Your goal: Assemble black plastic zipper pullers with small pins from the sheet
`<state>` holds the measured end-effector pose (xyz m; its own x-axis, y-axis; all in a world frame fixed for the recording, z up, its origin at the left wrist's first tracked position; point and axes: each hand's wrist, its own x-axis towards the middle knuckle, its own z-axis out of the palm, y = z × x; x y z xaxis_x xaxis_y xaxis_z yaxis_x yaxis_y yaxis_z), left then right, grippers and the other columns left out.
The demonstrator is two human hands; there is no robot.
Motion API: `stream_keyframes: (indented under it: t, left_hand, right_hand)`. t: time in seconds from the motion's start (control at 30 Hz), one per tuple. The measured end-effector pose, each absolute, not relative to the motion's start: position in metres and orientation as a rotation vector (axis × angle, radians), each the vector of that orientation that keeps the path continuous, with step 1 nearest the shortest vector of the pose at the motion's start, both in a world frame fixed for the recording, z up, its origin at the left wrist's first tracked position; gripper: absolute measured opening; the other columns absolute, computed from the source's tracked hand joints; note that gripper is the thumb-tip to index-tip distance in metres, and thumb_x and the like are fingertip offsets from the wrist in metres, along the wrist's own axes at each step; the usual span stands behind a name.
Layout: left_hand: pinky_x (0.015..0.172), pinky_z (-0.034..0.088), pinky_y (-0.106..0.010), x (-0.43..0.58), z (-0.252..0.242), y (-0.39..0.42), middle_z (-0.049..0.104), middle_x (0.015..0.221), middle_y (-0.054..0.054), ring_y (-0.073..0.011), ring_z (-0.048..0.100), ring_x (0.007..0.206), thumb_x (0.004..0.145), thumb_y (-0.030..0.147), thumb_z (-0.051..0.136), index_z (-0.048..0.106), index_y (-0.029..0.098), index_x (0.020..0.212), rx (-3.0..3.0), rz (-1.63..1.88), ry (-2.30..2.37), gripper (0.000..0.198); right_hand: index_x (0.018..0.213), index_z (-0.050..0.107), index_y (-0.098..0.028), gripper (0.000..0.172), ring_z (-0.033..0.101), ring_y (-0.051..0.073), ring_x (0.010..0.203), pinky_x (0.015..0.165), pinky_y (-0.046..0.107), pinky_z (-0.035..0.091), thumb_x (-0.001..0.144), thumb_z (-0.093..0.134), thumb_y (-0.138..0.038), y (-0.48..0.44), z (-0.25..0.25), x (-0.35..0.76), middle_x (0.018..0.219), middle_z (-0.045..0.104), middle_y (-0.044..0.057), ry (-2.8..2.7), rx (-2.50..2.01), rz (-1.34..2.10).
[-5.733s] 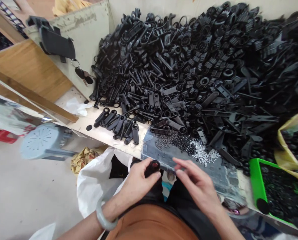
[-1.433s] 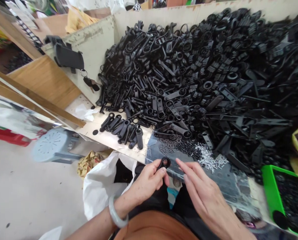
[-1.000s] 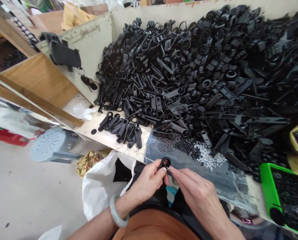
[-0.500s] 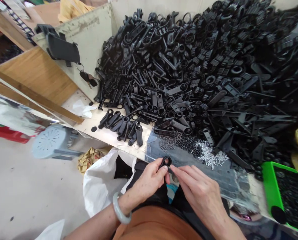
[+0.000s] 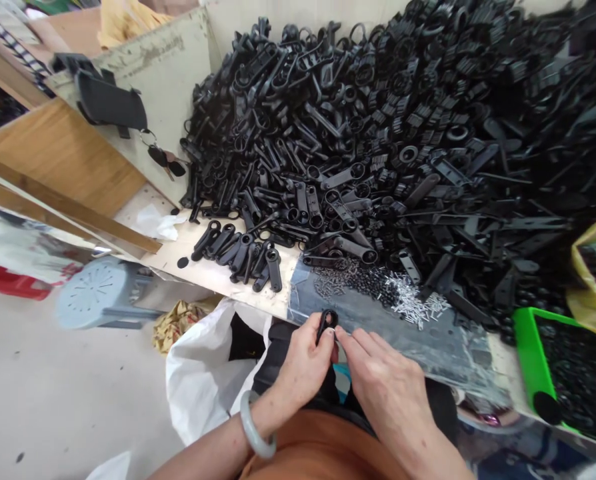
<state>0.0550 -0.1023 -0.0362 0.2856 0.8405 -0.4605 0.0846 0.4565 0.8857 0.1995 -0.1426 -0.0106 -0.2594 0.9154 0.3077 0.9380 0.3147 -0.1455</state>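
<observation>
My left hand (image 5: 303, 360), with a pale bangle (image 5: 255, 427) on its wrist, is closed around a black plastic ring-ended part (image 5: 329, 316) at the front edge of the bench. The ring end sticks up past the thumb; the rest is hidden by the fingers. Close on its right, my right hand (image 5: 385, 370) has its fingers drawn together against the part, near the left thumb. Whether a small piece sits in that pinch is hidden. Just beyond lie silver pins (image 5: 418, 301), small black pieces (image 5: 375, 285) and tiny dark metal pieces (image 5: 335, 277).
A large heap of black plastic parts (image 5: 298, 147) fills the bench. Several lever-like parts (image 5: 273, 270) lie in a row at the front left. Right stands a green bin (image 5: 525, 353); below left, a white sack (image 5: 193, 373) and a blue stool (image 5: 91, 290). Keys (image 5: 165, 160) hang from the side board.
The view has shifted slightly, so the bench things sit further left. Both hands stay together at the black part, which is turned a little; the right hand has moved slightly closer to the left.
</observation>
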Motion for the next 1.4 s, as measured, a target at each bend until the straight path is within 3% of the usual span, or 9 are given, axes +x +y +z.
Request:
stream_keyframes:
  t: [0.3,0.37,0.47,0.6,0.77,0.97,1.17,1.27,1.4]
  left_hand:
    - [0.056,0.036,-0.023,0.044,-0.031,-0.096,0.052,0.059,0.006,-0.0118,0.046,0.055,0.09,0.032,0.059,0.064,0.02,0.092,1.315,0.602,1.204,0.013]
    - [0.052,0.032,-0.021,0.039,-0.026,-0.09,0.049,0.055,0.007,-0.0103,0.041,0.051,0.087,0.035,0.061,0.064,0.018,0.093,1.236,0.65,1.237,0.018]
    - [0.043,0.017,-0.02,0.033,-0.014,-0.079,0.043,0.047,0.01,-0.0076,0.027,0.044,0.082,0.043,0.064,0.064,0.015,0.096,0.992,0.722,1.287,0.031]
    - [0.041,0.007,-0.02,0.034,0.001,-0.071,0.045,0.046,0.009,-0.0048,0.02,0.041,0.074,0.045,0.071,0.066,0.013,0.099,0.742,0.741,1.237,0.041]
    - [0.045,0.017,-0.019,0.051,0.0,-0.074,0.051,0.052,0.008,-0.0023,0.025,0.041,0.075,0.044,0.076,0.068,0.012,0.099,0.602,0.811,1.101,0.04]
    - [0.066,0.04,-0.024,0.064,0.002,-0.071,0.072,0.083,-0.005,-0.0113,0.056,0.067,0.079,0.033,0.078,0.065,0.012,0.116,0.461,0.735,0.892,0.044]
    - [0.082,0.044,-0.033,0.062,0.006,-0.07,0.077,0.106,-0.014,-0.0211,0.067,0.089,0.079,0.027,0.062,0.057,0.015,0.119,0.271,0.768,0.75,0.042]
    - [0.09,0.043,-0.034,0.066,0.008,-0.074,0.077,0.104,-0.01,-0.021,0.068,0.093,0.074,0.019,0.062,0.054,0.018,0.118,0.266,0.795,0.742,0.044]
    - [0.091,0.046,-0.031,0.073,0.014,-0.079,0.076,0.103,-0.005,-0.0199,0.069,0.095,0.07,0.011,0.062,0.06,0.02,0.11,0.175,0.808,0.695,0.041]
  right_hand:
    - [0.098,0.076,-0.026,0.032,0.074,0.015,0.07,0.061,0.024,0.05,0.104,0.045,-0.018,-0.139,0.009,0.227,0.083,0.077,0.001,-2.132,-1.695,0.495]
    - [0.11,0.076,-0.026,0.031,0.074,0.017,0.071,0.063,0.026,0.052,0.104,0.045,-0.024,-0.137,0.02,0.243,0.088,0.078,0.002,-2.056,-1.715,0.505]
    - [0.124,0.073,-0.026,0.034,0.063,0.015,0.052,0.051,0.025,0.045,0.101,0.054,-0.04,-0.124,0.032,0.268,0.067,0.07,-0.002,-1.851,-1.821,0.414]
    - [0.116,0.078,-0.022,0.037,0.049,0.012,0.045,0.048,0.025,0.038,0.098,0.056,-0.046,-0.09,0.03,0.302,0.054,0.057,-0.005,-1.477,-1.937,0.287]
    - [0.116,0.077,-0.021,0.036,0.063,0.017,0.062,0.059,0.028,0.044,0.096,0.056,-0.043,-0.053,0.018,0.313,0.079,0.075,0.003,-1.498,-1.998,0.135]
    - [0.097,0.079,-0.022,0.026,0.069,0.02,0.073,0.059,0.029,0.039,0.097,0.055,-0.031,-0.036,0.014,0.305,0.097,0.078,0.007,-1.814,-2.18,-0.053]
    - [0.101,0.079,-0.023,0.023,0.05,0.013,0.053,0.05,0.027,0.039,0.09,0.069,-0.041,-0.066,0.027,0.305,0.069,0.066,0.0,-1.359,-1.8,0.336]
    - [0.125,0.074,-0.03,0.031,0.047,0.01,0.055,0.045,0.026,0.035,0.096,0.066,-0.035,-0.093,0.029,0.276,0.091,0.067,0.001,-1.182,-1.525,0.616]
    - [0.119,0.076,-0.032,0.027,0.051,0.006,0.052,0.044,0.022,0.043,0.099,0.062,-0.021,-0.114,0.014,0.23,0.105,0.067,0.002,-1.209,-1.285,0.754]
